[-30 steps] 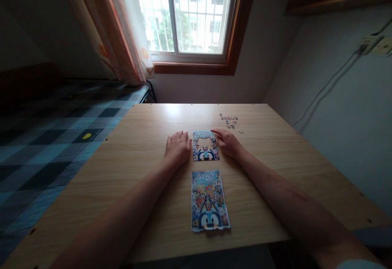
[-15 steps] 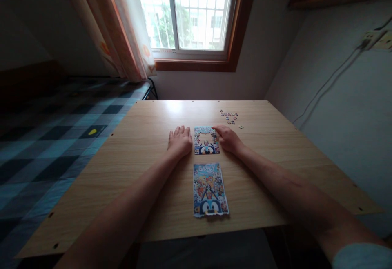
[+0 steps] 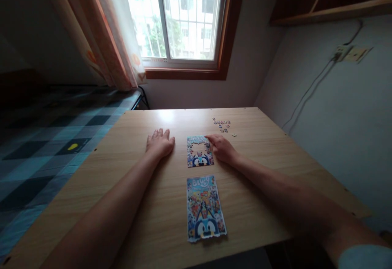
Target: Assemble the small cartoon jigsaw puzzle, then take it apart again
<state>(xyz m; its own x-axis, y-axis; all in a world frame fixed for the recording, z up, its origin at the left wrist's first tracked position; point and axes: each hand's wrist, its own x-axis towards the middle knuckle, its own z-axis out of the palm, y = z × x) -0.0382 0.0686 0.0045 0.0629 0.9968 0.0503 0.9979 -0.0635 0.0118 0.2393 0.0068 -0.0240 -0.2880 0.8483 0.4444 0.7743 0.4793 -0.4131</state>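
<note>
Left hand [image 3: 159,143]: flat, fingers spread on the table [image 3: 147,203] — left of the puzzle [image 3: 199,151]
Right hand [image 3: 221,148]: open, resting against the puzzle's right edge

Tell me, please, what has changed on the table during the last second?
The left hand slid left along the table: it lay close beside the unfinished puzzle, now a clear gap separates them. Nothing was picked up or released. The right hand keeps its fingertips at the puzzle's far right corner; the reference picture and loose pieces lie as before.
</note>
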